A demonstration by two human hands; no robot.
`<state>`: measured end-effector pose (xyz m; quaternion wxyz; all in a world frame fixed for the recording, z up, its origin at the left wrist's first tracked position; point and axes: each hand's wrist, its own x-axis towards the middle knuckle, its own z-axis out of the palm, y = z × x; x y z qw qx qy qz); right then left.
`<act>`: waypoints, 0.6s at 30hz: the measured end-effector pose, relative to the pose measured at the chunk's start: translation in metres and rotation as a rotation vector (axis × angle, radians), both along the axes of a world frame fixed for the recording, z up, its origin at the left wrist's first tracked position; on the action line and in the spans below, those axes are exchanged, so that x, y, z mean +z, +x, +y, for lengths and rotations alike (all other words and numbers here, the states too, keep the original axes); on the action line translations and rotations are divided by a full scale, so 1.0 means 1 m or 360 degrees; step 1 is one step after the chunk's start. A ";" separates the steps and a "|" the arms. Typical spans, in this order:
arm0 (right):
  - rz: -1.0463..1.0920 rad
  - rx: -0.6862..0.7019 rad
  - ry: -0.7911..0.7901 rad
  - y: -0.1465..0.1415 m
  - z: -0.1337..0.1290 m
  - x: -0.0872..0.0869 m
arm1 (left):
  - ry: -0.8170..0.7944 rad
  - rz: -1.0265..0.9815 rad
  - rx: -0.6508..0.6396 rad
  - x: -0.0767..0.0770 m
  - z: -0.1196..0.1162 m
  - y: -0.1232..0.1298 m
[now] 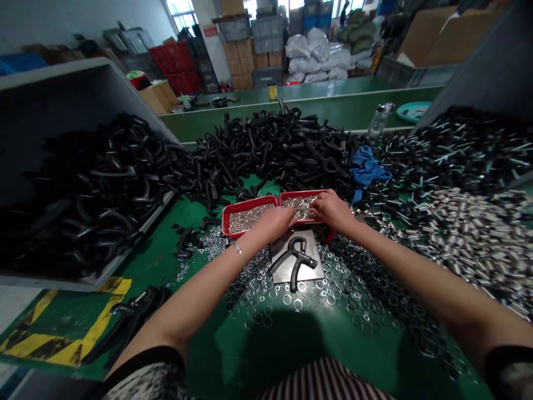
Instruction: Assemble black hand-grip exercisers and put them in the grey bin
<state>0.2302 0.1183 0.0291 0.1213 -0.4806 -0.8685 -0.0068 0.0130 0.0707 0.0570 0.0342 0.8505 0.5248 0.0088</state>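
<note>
Two red trays stand end to end; the left red tray (225, 220) and the right red tray (300, 193) hold small shiny metal pins (250, 218). My left hand (275, 221) is closed at the near left corner of the right tray, its fingertips partly hidden. Inside that tray, my right hand (334, 211) reaches among the pins with fingers pinched together; what they hold is too small to make out. Just below my hands, a flat metal plate (284, 272) carries black hand-grip parts (296, 261) lying crossed.
Metal rings (297, 304) are scattered around the plate. Black handles (266, 144) are heaped behind the trays and in a grey bin (106, 69) on the left. Metal sleeves (462, 228) pile up at right, near a blue cloth (368, 166) and a clear bottle (380, 119).
</note>
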 end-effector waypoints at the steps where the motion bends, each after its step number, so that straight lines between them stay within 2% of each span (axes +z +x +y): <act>1: -0.0081 0.0008 0.0001 -0.006 0.002 -0.001 | 0.0073 0.0023 -0.0017 0.000 0.014 0.005; 4: -0.0199 0.0028 -0.0014 -0.025 0.007 -0.006 | 0.0138 0.0098 -0.0053 -0.009 0.045 0.021; 6: -0.0184 0.0028 -0.0011 -0.031 0.008 -0.010 | 0.0144 0.0100 -0.0035 -0.019 0.053 0.028; 10: -0.0144 0.0018 -0.0004 -0.030 0.009 -0.018 | 0.0196 0.0059 0.0046 -0.033 0.047 0.032; 18: 0.0020 -0.0028 0.0059 -0.029 0.001 -0.017 | 0.0265 -0.0125 0.0211 -0.039 0.040 0.029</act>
